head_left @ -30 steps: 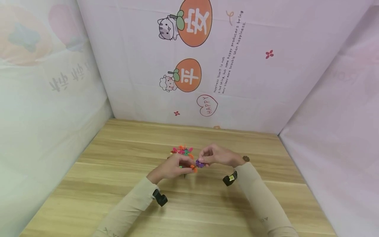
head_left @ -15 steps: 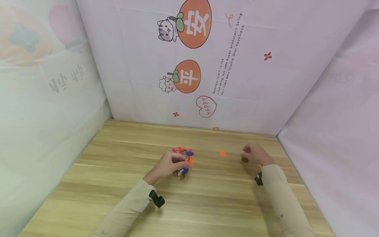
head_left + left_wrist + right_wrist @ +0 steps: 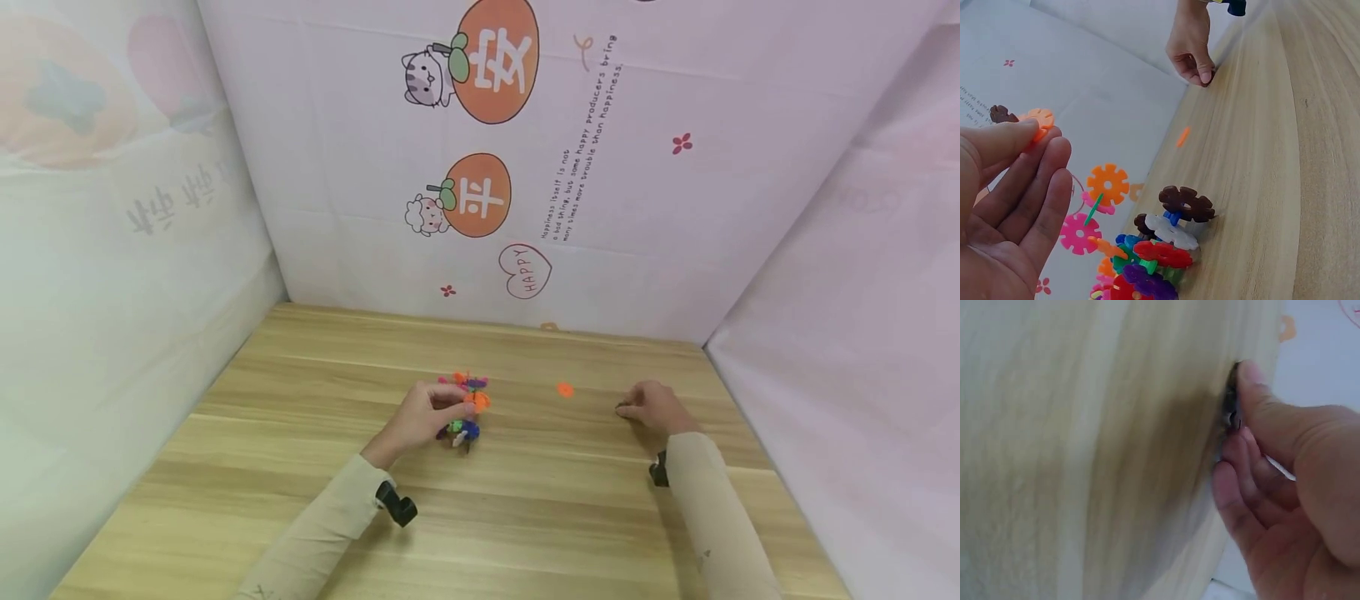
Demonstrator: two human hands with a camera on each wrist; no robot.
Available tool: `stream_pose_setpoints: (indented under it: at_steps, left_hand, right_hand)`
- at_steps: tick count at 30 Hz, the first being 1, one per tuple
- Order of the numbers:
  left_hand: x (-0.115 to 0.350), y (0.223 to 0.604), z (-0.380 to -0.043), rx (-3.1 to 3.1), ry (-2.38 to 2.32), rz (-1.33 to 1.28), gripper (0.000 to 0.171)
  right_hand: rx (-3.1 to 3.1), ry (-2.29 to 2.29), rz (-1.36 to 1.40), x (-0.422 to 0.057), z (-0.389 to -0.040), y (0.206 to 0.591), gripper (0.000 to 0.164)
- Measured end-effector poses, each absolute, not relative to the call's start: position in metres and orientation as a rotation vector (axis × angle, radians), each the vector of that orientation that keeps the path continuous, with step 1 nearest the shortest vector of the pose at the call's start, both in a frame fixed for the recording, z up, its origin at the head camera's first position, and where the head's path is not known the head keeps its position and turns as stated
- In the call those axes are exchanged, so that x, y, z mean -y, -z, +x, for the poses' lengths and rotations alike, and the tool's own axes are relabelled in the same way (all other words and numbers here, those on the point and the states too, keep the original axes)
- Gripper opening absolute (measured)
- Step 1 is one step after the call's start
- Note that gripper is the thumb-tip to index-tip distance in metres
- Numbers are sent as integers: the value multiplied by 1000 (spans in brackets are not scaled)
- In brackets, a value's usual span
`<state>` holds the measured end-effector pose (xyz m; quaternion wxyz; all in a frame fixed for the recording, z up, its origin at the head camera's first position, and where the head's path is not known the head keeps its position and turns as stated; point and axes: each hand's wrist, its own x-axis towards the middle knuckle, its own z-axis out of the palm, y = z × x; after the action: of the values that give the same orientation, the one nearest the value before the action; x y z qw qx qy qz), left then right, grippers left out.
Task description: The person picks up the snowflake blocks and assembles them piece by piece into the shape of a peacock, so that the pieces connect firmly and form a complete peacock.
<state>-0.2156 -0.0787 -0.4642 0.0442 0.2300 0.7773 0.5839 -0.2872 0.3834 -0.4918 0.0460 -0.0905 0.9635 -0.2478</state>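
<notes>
My left hand pinches an orange notched snowflake disc between thumb and fingers, raised above the table. A dark disc shows just beyond it in the left wrist view. Close by stands a cluster of interlocked snowflake discs in brown, white, red, purple, pink and orange, partly hidden by this hand in the head view. Off to the right, my right hand pinches a dark brown snowflake disc by its edge, low over the tabletop.
A loose orange disc lies on the wooden table between the hands. White printed cloth walls in the back and both sides. Each wrist carries a small black camera mount.
My right hand has left a purple disc beside the orange one at my left hand, moved right and taken hold of the brown disc. My left hand has shifted slightly left.
</notes>
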Motion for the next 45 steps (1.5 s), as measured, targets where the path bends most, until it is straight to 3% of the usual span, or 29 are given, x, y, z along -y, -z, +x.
stream_pose_setpoints:
  at_steps: [6,14,21,26,33,45]
  left_hand:
    - [77,465,-218,-2343,-1889,683,16]
    - [74,465,-219,-2283,-2005,635,17]
    - [73,461,-217,-2254,-2031,579,20]
    - [74,460,-217,-2229,-2059,530,24]
    - [74,458,-217,-2217,-2080,516,23]
    - [71,457,-218,-2240,-2102,488,23]
  right_hand:
    - [-2915,883,-294,-343,-279,470,21]
    - [-2714,1433,-589,-246,-256,444,12]
    - [-2746,1571,-770,-195,-236,442,10]
    - [-2871,1597,-1037,-179,-229,447,7]
    - [-2996,1475,-1497,-169,-228,453,20]
    - [-3118,1386,-1637,-161,-223,455,23]
